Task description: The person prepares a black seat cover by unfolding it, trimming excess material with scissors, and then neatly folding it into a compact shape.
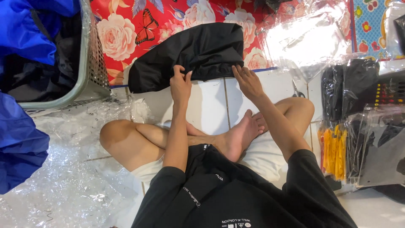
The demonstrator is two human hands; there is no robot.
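Observation:
A black folded garment (198,50) lies on the floor in front of me, half on a red floral mat (126,33) and half on white tiles. My left hand (180,82) pinches its near edge with thumb and fingers. My right hand (247,80) presses flat on the near edge further right, fingers spread. I sit cross-legged with bare feet below the hands.
A grey mesh basket (90,63) with blue and dark cloth stands at far left. Crumpled clear plastic (71,169) covers the floor at left. More clear bags (308,38) lie at upper right. Packed black garments (350,88) and yellow-orange items (333,150) are stacked at right.

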